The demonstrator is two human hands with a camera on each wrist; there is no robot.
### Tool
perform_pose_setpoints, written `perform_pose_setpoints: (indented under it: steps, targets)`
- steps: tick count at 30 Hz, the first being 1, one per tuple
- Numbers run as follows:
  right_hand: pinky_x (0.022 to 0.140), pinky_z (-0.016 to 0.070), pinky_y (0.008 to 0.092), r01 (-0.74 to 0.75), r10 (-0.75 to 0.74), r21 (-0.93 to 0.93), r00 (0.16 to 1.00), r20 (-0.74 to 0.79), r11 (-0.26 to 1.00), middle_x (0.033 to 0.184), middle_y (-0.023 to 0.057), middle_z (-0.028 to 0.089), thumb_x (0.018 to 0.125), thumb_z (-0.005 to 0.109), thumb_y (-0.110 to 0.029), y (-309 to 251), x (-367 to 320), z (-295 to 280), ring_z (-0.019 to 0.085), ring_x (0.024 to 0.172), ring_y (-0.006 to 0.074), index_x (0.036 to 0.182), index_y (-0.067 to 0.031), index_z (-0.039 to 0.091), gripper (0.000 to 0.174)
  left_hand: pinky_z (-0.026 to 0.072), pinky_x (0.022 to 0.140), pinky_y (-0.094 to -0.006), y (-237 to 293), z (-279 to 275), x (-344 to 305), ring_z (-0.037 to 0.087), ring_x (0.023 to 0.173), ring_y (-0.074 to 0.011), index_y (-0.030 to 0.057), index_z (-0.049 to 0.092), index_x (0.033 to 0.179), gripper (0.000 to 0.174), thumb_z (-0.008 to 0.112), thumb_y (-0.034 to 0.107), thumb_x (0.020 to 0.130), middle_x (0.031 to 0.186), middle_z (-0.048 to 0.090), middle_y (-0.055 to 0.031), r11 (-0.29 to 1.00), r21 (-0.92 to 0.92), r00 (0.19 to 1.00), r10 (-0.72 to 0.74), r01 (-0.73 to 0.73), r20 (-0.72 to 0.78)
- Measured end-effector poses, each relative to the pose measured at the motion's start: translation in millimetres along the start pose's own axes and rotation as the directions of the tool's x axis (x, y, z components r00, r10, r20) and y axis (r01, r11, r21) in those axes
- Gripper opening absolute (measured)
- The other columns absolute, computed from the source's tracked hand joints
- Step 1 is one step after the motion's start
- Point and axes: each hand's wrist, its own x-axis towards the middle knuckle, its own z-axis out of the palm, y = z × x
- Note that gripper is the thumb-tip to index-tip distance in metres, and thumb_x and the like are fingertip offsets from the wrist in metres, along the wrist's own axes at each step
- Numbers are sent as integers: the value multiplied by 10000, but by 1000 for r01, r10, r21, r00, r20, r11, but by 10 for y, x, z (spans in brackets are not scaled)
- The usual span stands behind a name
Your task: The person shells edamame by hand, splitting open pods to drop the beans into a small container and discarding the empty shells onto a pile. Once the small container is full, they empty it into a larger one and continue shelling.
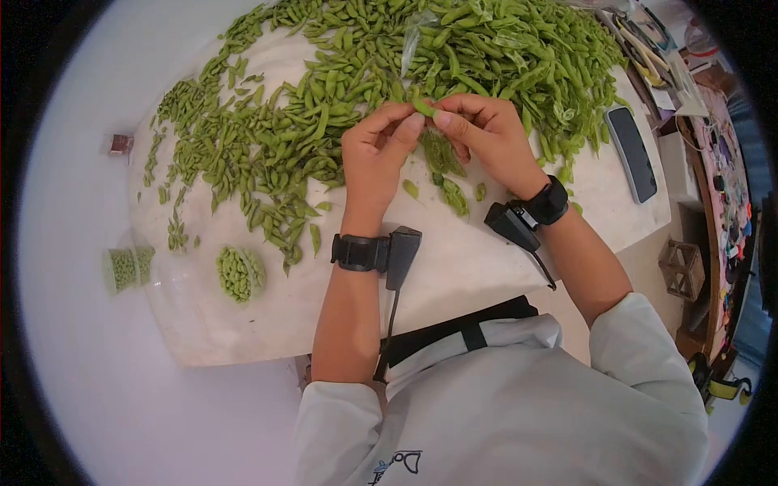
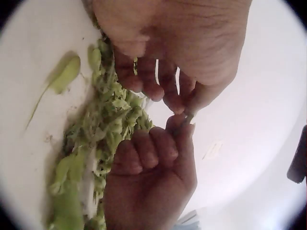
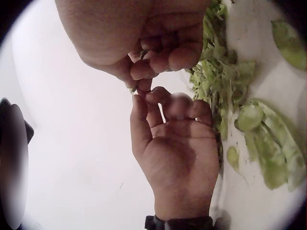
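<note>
A green soybean pod (image 1: 424,107) is pinched between both hands at the front edge of the pod heap. My left hand (image 1: 374,154) grips one end with thumb and forefinger, and my right hand (image 1: 494,139) pinches the other end. The thumbs nearly meet over it. In the left wrist view the fingertips of the left hand (image 2: 177,43) and the right hand (image 2: 148,187) hide most of the pod. Below the hands lie opened pods (image 1: 454,197), seen closer as a split pod (image 3: 273,148) in the right wrist view.
Whole pods (image 1: 519,57) are heaped across the back of the pale table (image 1: 324,324). A clear cup of shelled beans (image 1: 239,274) stands front left, with another bean container (image 1: 123,269) at the left edge. A phone (image 1: 630,154) lies at the right.
</note>
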Motion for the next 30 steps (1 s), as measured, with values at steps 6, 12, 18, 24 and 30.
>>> perform_pose_setpoints:
  steps: [6, 12, 18, 24, 30]
  targets:
    - [424, 298, 192, -9, 9, -8, 1000, 3, 1000, 554, -54, 486, 877, 607, -223, -8, 4, 0, 393, 462, 10, 940, -2, 641, 232, 420, 612, -219, 12, 27, -12, 523, 665, -105, -46, 631, 988, 208, 612, 110, 852, 810, 619, -60, 1000, 18, 999, -24, 25, -48]
    - [446, 292, 198, -11, 12, -52, 1000, 7, 999, 577, -65, 477, 870, 609, -205, -23, 2, 7, 368, 501, 6, 898, 2, 648, 213, 433, 617, -220, 26, 21, -27, 544, 672, -106, -46, 625, 917, 154, 603, 90, 850, 775, 618, -68, 997, 64, 997, -27, 32, -66]
    - [473, 301, 215, -9, 12, -129, 1000, 24, 992, 602, -56, 485, 856, 616, -186, -83, -17, 23, 360, 542, 23, 871, 14, 647, 203, 454, 619, -229, -6, 9, -39, 568, 668, -106, -36, 611, 868, 111, 605, 71, 842, 763, 610, -58, 996, 82, 996, -28, 35, -88]
    - [479, 331, 231, -41, 46, -230, 999, 15, 972, 597, -11, 497, 848, 620, -193, -95, -27, 15, 386, 549, 40, 875, 22, 637, 218, 468, 617, -228, -37, 9, -48, 578, 665, -98, -29, 598, 870, 92, 612, 55, 835, 769, 599, -31, 982, 183, 990, -29, 53, -135]
    - [485, 349, 239, -31, 32, -241, 999, 3, 970, 593, -2, 501, 849, 616, -200, -88, -38, 36, 393, 555, 46, 862, 30, 626, 230, 455, 610, -220, -62, 30, -37, 550, 643, -85, -11, 576, 825, 59, 586, 45, 839, 740, 573, -13, 982, 189, 992, 0, 24, -129]
